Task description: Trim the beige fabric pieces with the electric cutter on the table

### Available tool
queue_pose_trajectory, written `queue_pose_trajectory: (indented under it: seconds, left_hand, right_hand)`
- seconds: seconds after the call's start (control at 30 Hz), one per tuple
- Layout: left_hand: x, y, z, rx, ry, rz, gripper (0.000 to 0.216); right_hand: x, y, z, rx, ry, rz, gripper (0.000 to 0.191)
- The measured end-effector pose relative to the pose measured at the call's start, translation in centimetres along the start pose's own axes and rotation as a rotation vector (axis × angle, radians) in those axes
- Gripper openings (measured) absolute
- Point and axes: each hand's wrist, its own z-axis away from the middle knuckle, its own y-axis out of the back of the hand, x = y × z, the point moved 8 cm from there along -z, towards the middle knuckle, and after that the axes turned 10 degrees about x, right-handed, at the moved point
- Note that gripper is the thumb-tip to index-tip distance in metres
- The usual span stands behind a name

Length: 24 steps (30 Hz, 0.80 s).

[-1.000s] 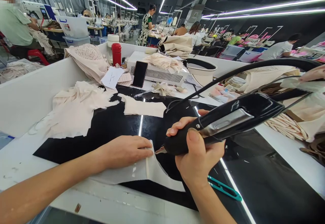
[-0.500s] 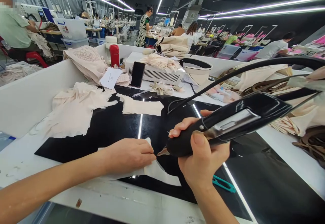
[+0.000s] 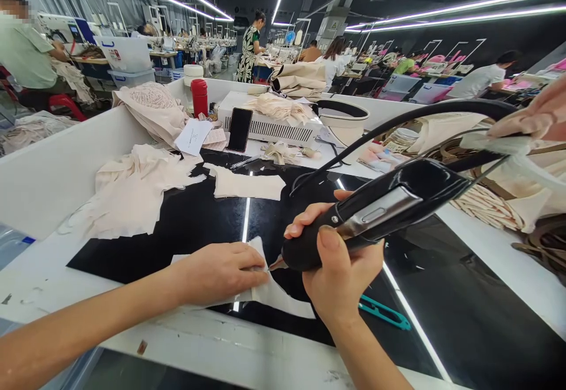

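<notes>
Black surface: glossy dark worktop inside a white-walled table; it reflects the ceiling strip lights.
Workpiece: small pale fabric piece lying flat at the near edge of the dark worktop, directly under both hands.
Left hand: left hand lies palm-down on the fabric, fingers pressed together and flat, fingertips just beside the tool's tip; it pins the piece, it does not pinch it.
Right hand: right hand wraps the black handheld tool, thumb on top near the metal plate, fingers curled closed round the body.
Tool tip: the pointed metal tip meets the fabric's edge right at the left fingertips; whether it truly touches is hard to tell.
Hose: thick black cable arcs from the tool's rear up and away to the right.
Doing it well: probably best to keep the cloth taut and flat, hold the tip low and steady, and keep the fingertips clear of the point.
Nearby: teal thread snips lie on the worktop beside the right wrist; a heap of cream fabric sits well apart to the left; a phone leans against a white box behind.
</notes>
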Motion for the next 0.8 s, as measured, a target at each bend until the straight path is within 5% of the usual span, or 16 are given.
queue_pose_trajectory:
  seconds: [0.8]
  left_hand:
    - [-0.06,-0.39,0.45,-0.025,-0.006,-0.013,0.018]
  right_hand:
    - [-0.50,0.61,0.26,0.032,0.010,0.035,0.043]
